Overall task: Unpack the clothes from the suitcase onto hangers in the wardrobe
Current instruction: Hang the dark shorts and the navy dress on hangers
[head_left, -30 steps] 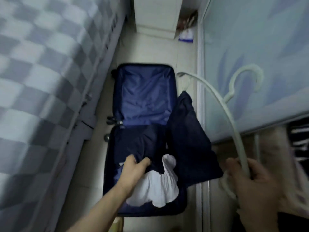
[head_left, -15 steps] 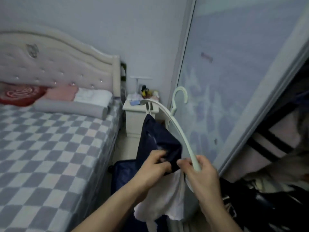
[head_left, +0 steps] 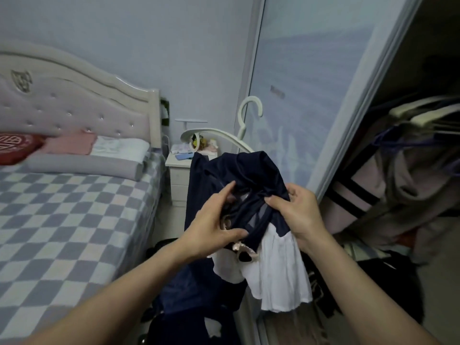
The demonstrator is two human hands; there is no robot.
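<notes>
A: Where was the navy garment [head_left: 249,175] held?

B: At the centre of the frame, half draped over the white hanger [head_left: 219,132]. It was gripped by the left hand [head_left: 214,220] and pinched by the fingers [head_left: 276,202] of the right hand [head_left: 296,215].

A: What risk was seen?

B: The neckline was bunched, so the garment could slide off towards the suitcase [head_left: 196,295] in the lower centre.

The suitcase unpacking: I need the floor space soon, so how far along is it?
Done: some clothes already hang in the open wardrobe. In hand: left hand and right hand grip a navy garment draped over a white hanger. Left: hanging it; dark fabric remains in the suitcase below.
</notes>
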